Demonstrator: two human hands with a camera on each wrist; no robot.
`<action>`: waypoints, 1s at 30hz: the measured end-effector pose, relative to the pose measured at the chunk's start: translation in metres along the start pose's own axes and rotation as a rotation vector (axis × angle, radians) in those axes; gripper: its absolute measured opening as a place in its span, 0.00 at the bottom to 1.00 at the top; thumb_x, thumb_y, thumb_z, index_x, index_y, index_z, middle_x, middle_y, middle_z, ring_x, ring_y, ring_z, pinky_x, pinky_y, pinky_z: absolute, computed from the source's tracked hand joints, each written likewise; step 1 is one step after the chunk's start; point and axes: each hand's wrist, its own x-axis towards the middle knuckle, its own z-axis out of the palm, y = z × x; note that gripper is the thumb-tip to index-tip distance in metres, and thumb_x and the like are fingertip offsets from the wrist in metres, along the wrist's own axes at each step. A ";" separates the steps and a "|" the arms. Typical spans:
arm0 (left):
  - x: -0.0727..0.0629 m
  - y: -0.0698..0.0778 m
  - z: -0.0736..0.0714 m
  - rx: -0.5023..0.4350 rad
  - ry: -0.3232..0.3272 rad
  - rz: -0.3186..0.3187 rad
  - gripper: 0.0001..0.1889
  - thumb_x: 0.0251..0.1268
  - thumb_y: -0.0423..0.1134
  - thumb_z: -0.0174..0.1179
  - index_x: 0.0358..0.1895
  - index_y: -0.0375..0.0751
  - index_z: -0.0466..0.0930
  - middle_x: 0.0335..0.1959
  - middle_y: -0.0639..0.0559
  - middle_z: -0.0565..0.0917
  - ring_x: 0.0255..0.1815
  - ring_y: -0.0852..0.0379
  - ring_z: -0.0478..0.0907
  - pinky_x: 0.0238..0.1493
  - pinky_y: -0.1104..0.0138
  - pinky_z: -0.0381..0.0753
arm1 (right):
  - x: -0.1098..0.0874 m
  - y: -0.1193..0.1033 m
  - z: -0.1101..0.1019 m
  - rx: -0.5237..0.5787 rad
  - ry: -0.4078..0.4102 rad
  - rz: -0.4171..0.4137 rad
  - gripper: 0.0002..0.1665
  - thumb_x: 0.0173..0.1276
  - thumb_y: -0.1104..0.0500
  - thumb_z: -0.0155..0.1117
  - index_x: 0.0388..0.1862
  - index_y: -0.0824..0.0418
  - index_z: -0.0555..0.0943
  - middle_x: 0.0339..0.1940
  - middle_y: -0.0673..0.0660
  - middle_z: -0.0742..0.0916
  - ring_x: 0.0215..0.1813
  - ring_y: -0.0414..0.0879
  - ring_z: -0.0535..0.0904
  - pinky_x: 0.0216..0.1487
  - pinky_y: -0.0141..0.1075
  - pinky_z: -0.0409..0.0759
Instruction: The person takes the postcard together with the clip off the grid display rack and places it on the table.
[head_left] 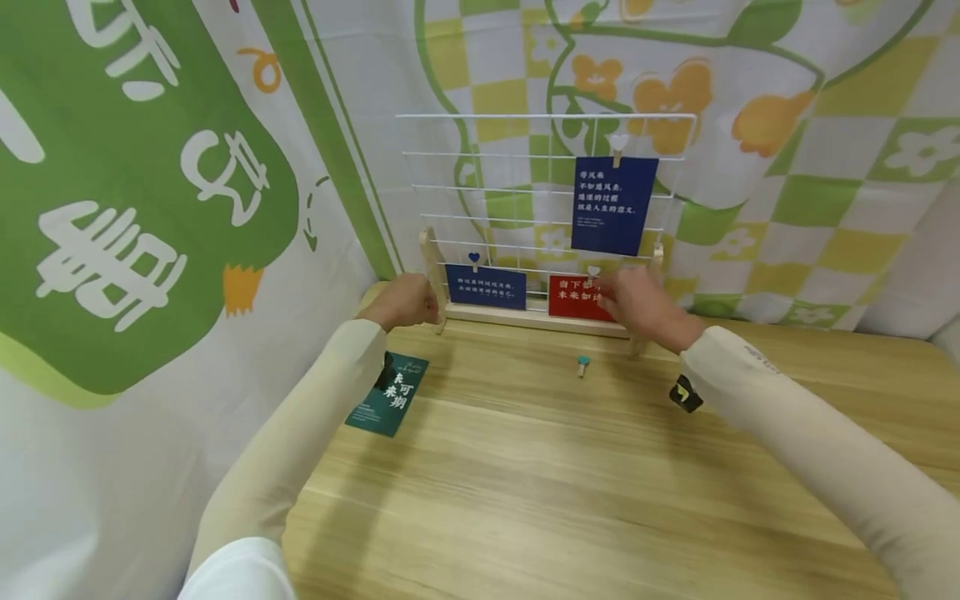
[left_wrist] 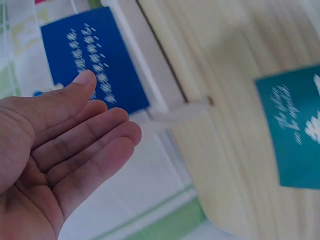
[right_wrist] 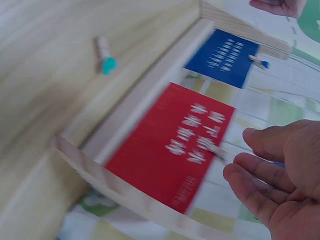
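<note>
A white wire grid rack [head_left: 465, 189] on a wooden base stands at the back of the table. Clipped low on it are a blue card [head_left: 487, 287] and a red card [right_wrist: 167, 150]; a taller dark blue card [head_left: 615, 204] hangs at upper right. My left hand [left_wrist: 70, 140] is beside the rack's left end, fingers loosely bent, holding nothing; in its wrist view it overlaps the blue card. By the red card's clip [right_wrist: 216, 151] is my right hand [right_wrist: 280, 175], thumb and fingers apart with nothing between them. Whether it touches the clip cannot be told.
A green card [head_left: 393, 400] lies on the table at left, partly behind the left forearm. A small wooden clip with a teal heart [head_left: 582, 365] lies in front of the rack. Patterned cloth [head_left: 510, 50] hangs behind and at the left.
</note>
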 end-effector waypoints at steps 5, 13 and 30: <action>0.008 0.020 -0.007 -0.030 0.036 0.030 0.08 0.59 0.37 0.70 0.34 0.34 0.89 0.35 0.42 0.90 0.38 0.47 0.86 0.45 0.56 0.85 | 0.004 -0.010 -0.026 0.058 0.050 0.029 0.16 0.66 0.68 0.64 0.51 0.73 0.82 0.47 0.71 0.87 0.39 0.60 0.87 0.41 0.49 0.86; 0.019 0.056 -0.020 -0.086 0.112 0.090 0.11 0.61 0.36 0.69 0.41 0.31 0.88 0.41 0.39 0.89 0.43 0.45 0.86 0.49 0.57 0.85 | 0.010 -0.018 -0.064 0.026 0.196 0.047 0.18 0.67 0.66 0.65 0.54 0.72 0.81 0.52 0.70 0.85 0.52 0.64 0.84 0.54 0.54 0.82; 0.046 0.101 -0.042 -0.128 0.214 0.116 0.10 0.63 0.37 0.67 0.43 0.35 0.88 0.40 0.43 0.89 0.40 0.50 0.86 0.48 0.62 0.84 | 0.030 -0.026 -0.115 -0.041 0.433 -0.014 0.19 0.68 0.66 0.64 0.57 0.69 0.81 0.53 0.69 0.86 0.48 0.65 0.85 0.49 0.55 0.83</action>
